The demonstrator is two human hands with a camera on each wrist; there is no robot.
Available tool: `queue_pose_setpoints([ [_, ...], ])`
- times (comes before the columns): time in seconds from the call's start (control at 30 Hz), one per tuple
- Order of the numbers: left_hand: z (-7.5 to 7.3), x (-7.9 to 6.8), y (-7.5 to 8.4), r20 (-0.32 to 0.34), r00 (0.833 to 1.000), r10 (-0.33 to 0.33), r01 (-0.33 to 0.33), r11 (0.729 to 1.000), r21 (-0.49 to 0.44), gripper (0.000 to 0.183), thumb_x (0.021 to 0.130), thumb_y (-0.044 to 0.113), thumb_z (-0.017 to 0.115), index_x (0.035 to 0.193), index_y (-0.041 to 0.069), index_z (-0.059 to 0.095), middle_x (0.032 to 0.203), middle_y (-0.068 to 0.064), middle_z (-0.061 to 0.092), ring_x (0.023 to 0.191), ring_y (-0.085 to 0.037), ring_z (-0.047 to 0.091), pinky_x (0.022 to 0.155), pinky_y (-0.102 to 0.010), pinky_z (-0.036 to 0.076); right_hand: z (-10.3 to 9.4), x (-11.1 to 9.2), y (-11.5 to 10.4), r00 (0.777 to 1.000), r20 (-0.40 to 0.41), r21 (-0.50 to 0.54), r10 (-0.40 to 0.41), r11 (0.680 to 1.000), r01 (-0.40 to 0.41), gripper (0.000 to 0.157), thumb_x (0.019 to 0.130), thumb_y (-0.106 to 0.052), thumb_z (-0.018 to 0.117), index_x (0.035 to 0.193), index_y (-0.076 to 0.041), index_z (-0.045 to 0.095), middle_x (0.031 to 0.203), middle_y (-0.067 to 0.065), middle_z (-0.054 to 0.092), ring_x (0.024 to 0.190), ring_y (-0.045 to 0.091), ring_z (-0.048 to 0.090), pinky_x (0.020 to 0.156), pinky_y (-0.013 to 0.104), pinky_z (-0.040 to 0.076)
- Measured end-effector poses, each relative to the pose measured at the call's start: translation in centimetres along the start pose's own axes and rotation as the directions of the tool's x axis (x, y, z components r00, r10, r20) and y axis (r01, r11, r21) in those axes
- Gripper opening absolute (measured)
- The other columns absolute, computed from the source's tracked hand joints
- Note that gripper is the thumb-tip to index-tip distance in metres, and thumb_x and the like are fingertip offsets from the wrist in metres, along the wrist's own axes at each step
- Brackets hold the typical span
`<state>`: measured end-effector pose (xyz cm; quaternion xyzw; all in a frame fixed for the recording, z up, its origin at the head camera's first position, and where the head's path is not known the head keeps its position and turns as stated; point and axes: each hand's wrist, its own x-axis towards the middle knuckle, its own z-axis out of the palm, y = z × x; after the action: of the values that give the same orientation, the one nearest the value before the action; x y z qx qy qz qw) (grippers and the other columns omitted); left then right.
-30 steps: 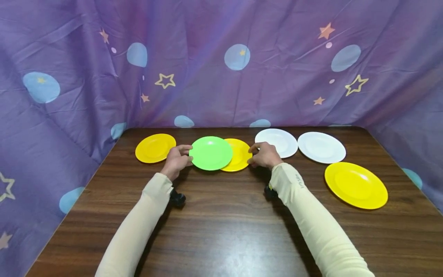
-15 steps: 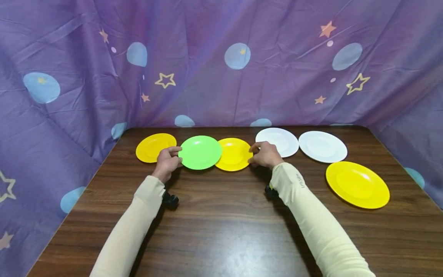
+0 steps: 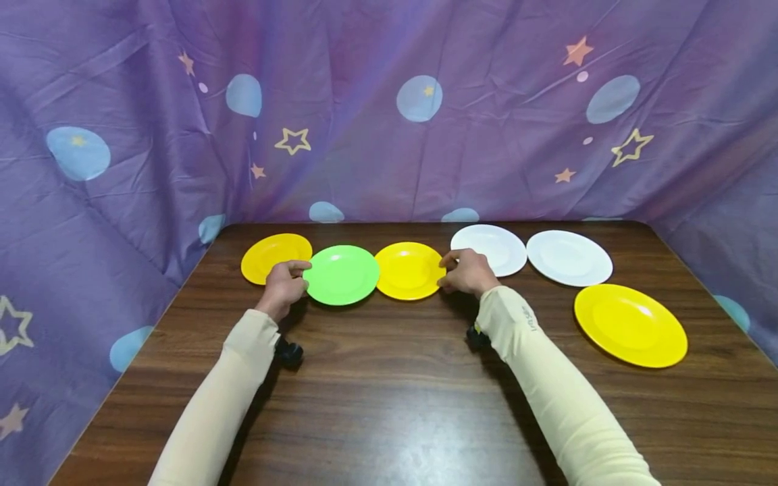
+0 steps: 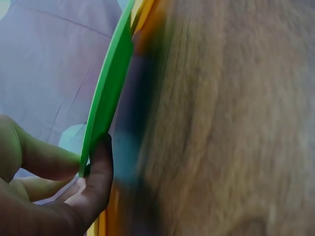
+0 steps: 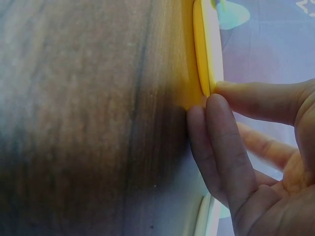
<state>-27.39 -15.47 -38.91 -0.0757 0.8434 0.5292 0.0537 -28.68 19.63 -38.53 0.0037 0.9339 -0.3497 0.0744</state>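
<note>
My left hand (image 3: 284,285) pinches the left rim of a green plate (image 3: 342,275) between thumb and fingers. In the left wrist view the green plate (image 4: 106,93) is seen edge-on, held off the wooden surface and tilted. Its right rim meets the left rim of a yellow plate (image 3: 410,271) in the head view. My right hand (image 3: 468,271) pinches the right rim of that yellow plate, which lies on the table; the right wrist view shows thumb and fingertips at the edge of the yellow plate (image 5: 202,49). Another yellow plate (image 3: 273,256) lies just beyond my left hand.
Two white plates (image 3: 495,250) lie side by side at the back right, one partly behind my right hand. A larger-looking yellow plate (image 3: 630,325) lies nearer on the right. The brown wooden table (image 3: 389,391) ends at a purple curtain (image 3: 365,135) with stars.
My left hand has carried the green plate leftward, off its overlap with the middle yellow plate, then slightly toward the front. My right hand stays at the yellow plate's rim.
</note>
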Motion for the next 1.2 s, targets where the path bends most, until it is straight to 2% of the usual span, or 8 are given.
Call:
queue_pose_setpoints([
  [0.17,-0.3,0.0,-0.2,-0.006,1.000,0.016,-0.016,0.998,0.056,0.056,0.081,-0.014,0.044,0.134,-0.006,0.058,0.119,-0.022,0.054,0.094,-0.022,0.048,0.055,-0.015,0.038,0.0,-0.1,0.0,1.000,0.000,-0.003,-0.005,1.000,0.005,0.044,0.077,-0.012,0.081,0.119,-0.004,0.069,0.092,0.014,0.077,0.063,0.009,0.072,0.069,0.018,0.047],
  [0.3,-0.7,0.0,-0.3,0.028,0.999,0.019,-0.021,0.997,0.073,0.058,0.079,-0.014,0.042,0.135,-0.006,0.057,0.120,-0.022,0.051,0.090,-0.022,0.046,0.052,-0.017,0.035,-0.1,-0.2,0.0,1.000,-0.001,0.007,-0.001,1.000,0.001,0.044,0.077,-0.011,0.081,0.118,-0.003,0.069,0.099,0.018,0.075,0.062,0.008,0.072,0.066,0.017,0.049],
  [0.4,-1.2,-0.1,-0.4,0.056,0.998,0.006,-0.011,0.996,0.087,0.059,0.079,-0.015,0.041,0.135,-0.006,0.057,0.121,-0.021,0.048,0.085,-0.020,0.044,0.052,-0.017,0.035,0.0,-0.1,0.0,1.000,0.003,0.008,0.000,1.000,0.000,0.043,0.077,-0.011,0.081,0.118,-0.003,0.069,0.099,0.017,0.074,0.062,0.008,0.071,0.064,0.017,0.049],
  [0.6,-1.7,-0.2,-0.7,0.081,0.997,-0.011,0.003,0.995,0.096,0.056,0.080,-0.014,0.040,0.134,-0.009,0.056,0.129,-0.025,0.052,0.079,-0.016,0.049,0.061,-0.018,0.047,0.1,0.0,0.1,1.000,0.003,0.008,-0.009,1.000,0.008,0.044,0.076,-0.011,0.081,0.117,-0.003,0.070,0.088,0.012,0.076,0.061,0.008,0.071,0.065,0.017,0.048],
  [0.77,-2.0,-0.4,-0.8,0.095,0.995,-0.006,-0.006,0.992,0.122,0.053,0.082,-0.012,0.041,0.133,-0.009,0.057,0.140,-0.027,0.051,0.077,-0.015,0.052,0.064,-0.021,0.049,-0.1,0.0,0.0,1.000,-0.002,0.020,-0.013,1.000,0.013,0.045,0.076,-0.010,0.081,0.119,-0.002,0.069,0.093,0.016,0.076,0.060,0.008,0.071,0.065,0.018,0.051],
  [0.9,-2.0,-0.5,-0.7,0.117,0.993,-0.009,-0.006,0.992,0.127,0.049,0.086,-0.011,0.044,0.133,-0.009,0.057,0.136,-0.028,0.052,0.077,-0.015,0.052,0.067,-0.022,0.052,-0.1,-0.1,0.0,1.000,0.006,0.018,-0.013,1.000,0.012,0.045,0.077,-0.010,0.080,0.119,-0.002,0.069,0.101,0.019,0.074,0.062,0.008,0.071,0.066,0.018,0.052],
  [1.03,-1.9,-0.4,-0.7,0.136,0.991,-0.007,-0.009,0.993,0.116,0.045,0.088,-0.010,0.048,0.132,-0.011,0.056,0.126,-0.027,0.053,0.079,-0.015,0.054,0.072,-0.024,0.056,-0.1,0.0,0.1,1.000,0.004,0.019,-0.006,1.000,0.006,0.045,0.076,-0.010,0.081,0.119,-0.002,0.069,0.099,0.018,0.074,0.061,0.008,0.071,0.065,0.017,0.052],
  [1.2,-2.0,-0.1,-0.6,0.117,0.993,-0.016,0.002,0.993,0.118,0.044,0.088,-0.010,0.052,0.132,-0.010,0.057,0.132,-0.027,0.053,0.089,-0.018,0.057,0.079,-0.027,0.058,-0.1,0.0,0.2,1.000,0.008,0.034,0.000,0.999,0.000,0.044,0.076,-0.010,0.080,0.118,-0.002,0.068,0.097,0.018,0.074,0.060,0.008,0.071,0.063,0.017,0.052],
])
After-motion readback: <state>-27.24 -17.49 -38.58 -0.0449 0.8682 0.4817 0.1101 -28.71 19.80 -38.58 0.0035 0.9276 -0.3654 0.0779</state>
